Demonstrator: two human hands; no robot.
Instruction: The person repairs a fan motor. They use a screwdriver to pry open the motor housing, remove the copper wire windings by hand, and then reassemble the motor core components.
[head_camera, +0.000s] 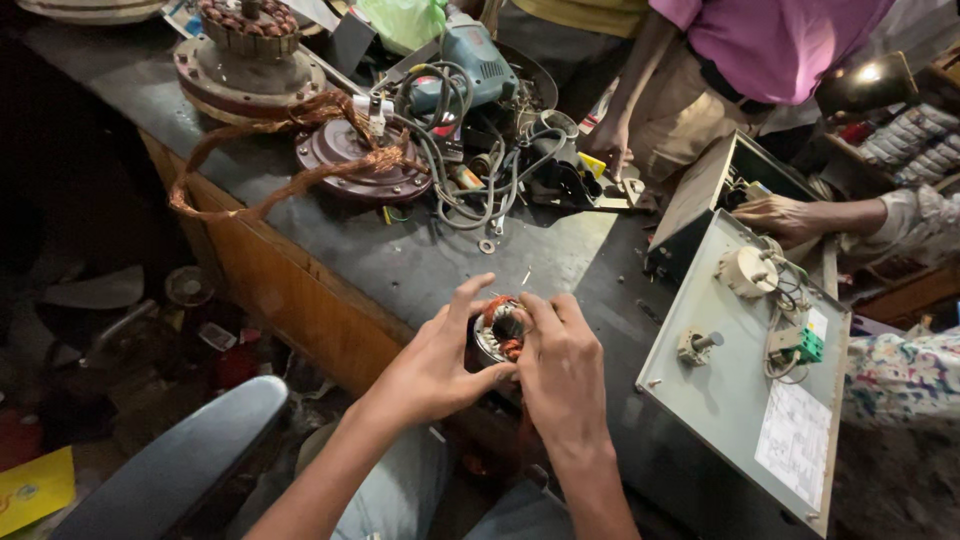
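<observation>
Here both hands, left hand and right hand, clamp the stator; copper windings intact, nothing removed yet.

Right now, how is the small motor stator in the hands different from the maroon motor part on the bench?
The small stator is held between the left hand and right hand, with tight copper windings. The maroon motor part lies flat on the bench, wider, with loose copper wire trailing. Both show copper.

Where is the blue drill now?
In the head view, the blue drill lies at the top centre of the bench, among grey cables.
</observation>
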